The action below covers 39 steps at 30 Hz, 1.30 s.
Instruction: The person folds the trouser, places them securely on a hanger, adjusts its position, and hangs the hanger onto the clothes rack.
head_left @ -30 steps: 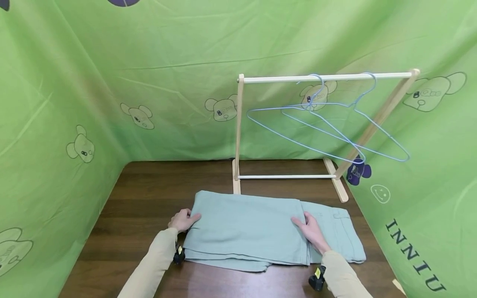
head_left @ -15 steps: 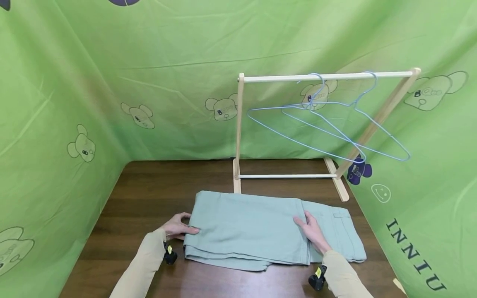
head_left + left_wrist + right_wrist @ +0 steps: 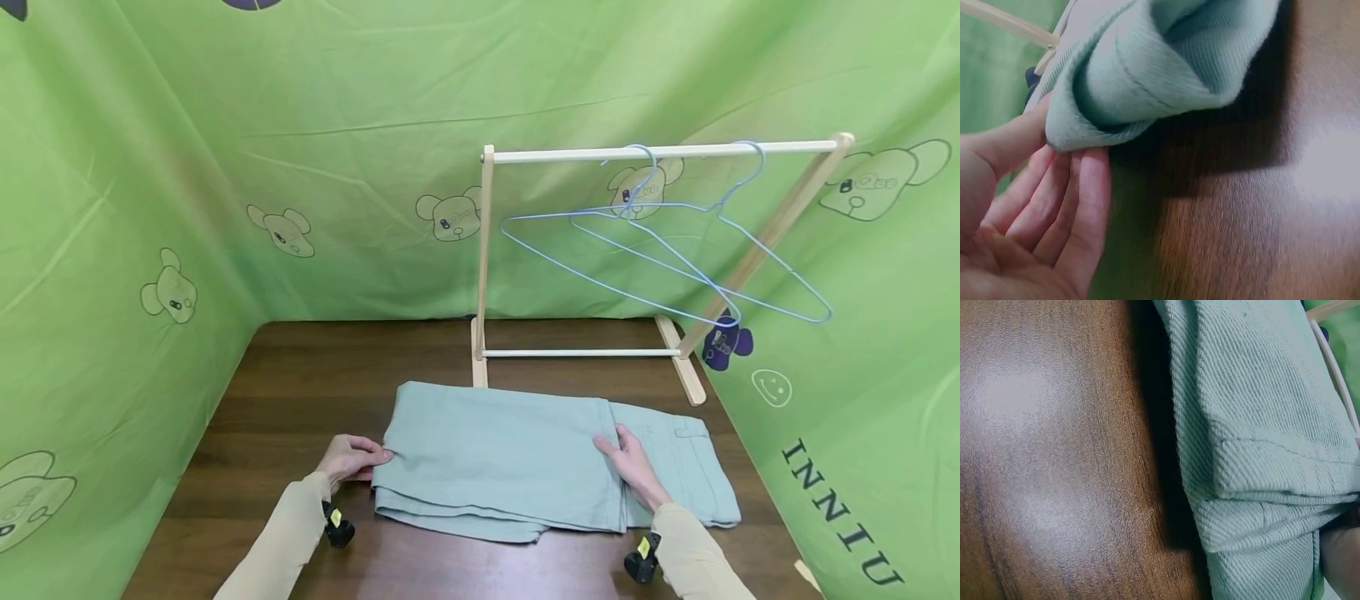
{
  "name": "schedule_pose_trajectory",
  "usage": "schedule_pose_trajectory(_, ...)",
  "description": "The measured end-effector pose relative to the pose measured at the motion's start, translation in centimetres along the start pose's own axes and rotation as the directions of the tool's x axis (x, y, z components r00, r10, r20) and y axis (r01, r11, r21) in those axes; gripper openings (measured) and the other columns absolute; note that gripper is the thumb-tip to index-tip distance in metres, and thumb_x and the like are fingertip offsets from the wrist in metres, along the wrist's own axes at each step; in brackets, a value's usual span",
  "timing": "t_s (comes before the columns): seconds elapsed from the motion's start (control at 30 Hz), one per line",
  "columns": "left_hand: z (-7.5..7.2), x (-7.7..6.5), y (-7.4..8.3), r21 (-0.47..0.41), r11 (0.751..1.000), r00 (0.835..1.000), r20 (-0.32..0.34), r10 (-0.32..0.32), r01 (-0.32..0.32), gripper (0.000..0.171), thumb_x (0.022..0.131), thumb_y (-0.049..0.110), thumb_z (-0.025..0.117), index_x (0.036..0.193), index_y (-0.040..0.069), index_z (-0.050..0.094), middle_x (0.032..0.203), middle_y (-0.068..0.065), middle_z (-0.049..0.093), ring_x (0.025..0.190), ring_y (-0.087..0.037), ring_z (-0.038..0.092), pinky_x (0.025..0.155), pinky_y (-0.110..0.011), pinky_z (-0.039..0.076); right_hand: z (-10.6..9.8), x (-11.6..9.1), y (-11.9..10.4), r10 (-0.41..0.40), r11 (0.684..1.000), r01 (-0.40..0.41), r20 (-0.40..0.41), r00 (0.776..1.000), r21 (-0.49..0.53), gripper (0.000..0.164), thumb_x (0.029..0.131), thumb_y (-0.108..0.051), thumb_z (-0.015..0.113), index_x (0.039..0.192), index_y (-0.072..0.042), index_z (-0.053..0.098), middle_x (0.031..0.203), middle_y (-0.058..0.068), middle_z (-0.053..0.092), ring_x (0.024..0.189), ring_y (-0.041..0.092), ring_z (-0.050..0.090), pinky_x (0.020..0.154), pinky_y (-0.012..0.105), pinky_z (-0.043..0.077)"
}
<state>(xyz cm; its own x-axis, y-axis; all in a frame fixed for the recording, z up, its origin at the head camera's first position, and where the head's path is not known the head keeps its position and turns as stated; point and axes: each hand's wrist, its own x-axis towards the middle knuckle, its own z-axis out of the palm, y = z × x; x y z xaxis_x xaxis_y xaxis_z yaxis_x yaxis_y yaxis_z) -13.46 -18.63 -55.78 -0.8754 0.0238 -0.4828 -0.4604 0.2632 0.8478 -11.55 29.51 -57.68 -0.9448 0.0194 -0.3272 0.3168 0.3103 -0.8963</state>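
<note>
Pale blue-green trousers (image 3: pixel 495 458) lie on the wooden table, folded with the legs doubled back toward the waistband at the right. My left hand (image 3: pixel 351 458) pinches their left folded edge. In the left wrist view, the thumb is over the fold (image 3: pixel 1129 81) and the straight fingers (image 3: pixel 1088 200) sit beneath it. At the right, my right hand (image 3: pixel 636 467) holds the leg hems, thumb on top, with the waistband part beyond it. Only a bit of that hand (image 3: pixel 1342 562) shows in the right wrist view, beside the stacked hems (image 3: pixel 1285 481).
Behind the trousers stands a wooden rack (image 3: pixel 486 258) with a white top bar. Two blue wire hangers (image 3: pixel 622 294) hang from it. Green printed cloth (image 3: pixel 337 125) encloses the back and sides of the brown table (image 3: pixel 300 375).
My left hand has slid a little left and toward me along the fold, and now pinches its edge. The right hand stays at the hems. The head view shifts slightly.
</note>
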Motion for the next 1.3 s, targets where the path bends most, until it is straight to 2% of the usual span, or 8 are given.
schedule_pose_trajectory(0.3,-0.1,-0.7,-0.3,0.137,0.967,0.977,0.064,0.205,-0.213,0.037,0.089,0.011,0.075,0.120,-0.008,0.069,0.115,-0.022,0.073,0.093,-0.006,0.063,0.078,-0.018,0.051,-0.1,0.0,0.1,0.004,1.000,-0.004,-0.013,1.000,0.015,0.065,0.108,-0.020,0.046,0.154,0.012,0.014,0.160,0.036,0.022,0.152,0.045,0.021,0.125,0.054,0.020)
schedule_pose_trajectory(0.57,0.8,-1.5,-1.0,0.150,0.964,0.970,-0.069,0.234,-0.222,0.036,0.090,0.007,0.071,0.123,-0.005,0.068,0.081,-0.007,0.069,0.070,-0.005,0.056,0.064,-0.018,0.044,-0.2,-0.1,-0.1,0.057,0.998,-0.058,-0.038,0.998,-0.002,0.076,0.108,-0.027,0.045,0.156,0.012,0.002,0.163,0.036,0.004,0.153,0.050,0.005,0.126,0.059,0.011)
schedule_pose_trajectory(0.73,1.2,-2.1,-0.7,0.343,0.916,0.962,-0.100,0.254,-0.206,0.026,0.089,0.008,0.069,0.110,-0.005,0.074,0.088,-0.011,0.075,0.076,-0.010,0.062,0.067,-0.024,0.050,-0.2,-0.2,-0.1,0.052,0.999,-0.052,-0.036,0.998,-0.008,0.074,0.108,-0.026,0.046,0.156,0.012,0.005,0.163,0.036,0.008,0.153,0.050,0.008,0.125,0.059,0.013)
schedule_pose_trajectory(0.83,0.7,-2.2,-0.6,0.500,0.830,0.949,-0.046,0.311,-0.248,0.019,0.086,0.014,0.072,0.098,-0.001,0.076,0.082,-0.007,0.075,0.075,-0.012,0.066,0.068,-0.027,0.053,0.0,-0.2,-0.2,0.038,0.999,-0.038,-0.036,0.999,-0.015,0.070,0.108,-0.024,0.045,0.155,0.013,0.009,0.162,0.036,0.014,0.153,0.049,0.013,0.125,0.058,0.015)
schedule_pose_trajectory(0.9,-0.3,-1.9,-1.0,0.563,0.743,0.918,0.080,0.388,-0.363,0.020,0.083,0.019,0.077,0.095,0.002,0.074,0.079,-0.003,0.074,0.073,-0.008,0.067,0.069,-0.026,0.054,0.1,-0.2,-0.2,0.028,1.000,-0.028,-0.036,0.999,-0.014,0.067,0.108,-0.023,0.045,0.155,0.013,0.013,0.161,0.036,0.018,0.152,0.048,0.016,0.125,0.058,0.017)
schedule_pose_trajectory(0.97,-1.3,-1.5,-1.5,0.568,0.656,0.862,0.236,0.449,-0.497,0.032,0.079,0.024,0.083,0.099,0.001,0.074,0.081,0.002,0.073,0.074,-0.002,0.064,0.069,-0.022,0.054,0.2,-0.3,-0.3,0.028,0.999,-0.028,-0.039,0.999,-0.019,0.067,0.108,-0.023,0.045,0.155,0.013,0.013,0.161,0.036,0.019,0.152,0.048,0.016,0.125,0.058,0.017)
schedule_pose_trajectory(1.07,-2.6,-1.2,-2.4,0.551,0.500,0.741,0.440,0.507,-0.669,0.057,0.074,0.030,0.087,0.116,-0.004,0.068,0.089,0.007,0.069,0.076,0.004,0.058,0.069,-0.018,0.051,0.1,-0.3,-0.3,0.029,0.999,-0.030,-0.039,0.999,-0.024,0.067,0.108,-0.023,0.045,0.155,0.013,0.013,0.160,0.036,0.019,0.152,0.048,0.017,0.125,0.057,0.017)
schedule_pose_trajectory(1.3,-1.4,-1.9,-3.5,0.695,0.152,0.594,0.456,0.663,-0.703,0.054,0.072,0.015,0.079,0.121,-0.001,0.064,0.078,0.008,0.060,0.064,-0.001,0.052,0.057,-0.019,0.043,0.1,-0.4,-0.2,0.032,0.999,-0.033,-0.035,0.999,-0.023,0.067,0.108,-0.023,0.045,0.155,0.013,0.014,0.161,0.036,0.019,0.152,0.048,0.016,0.125,0.057,0.017)
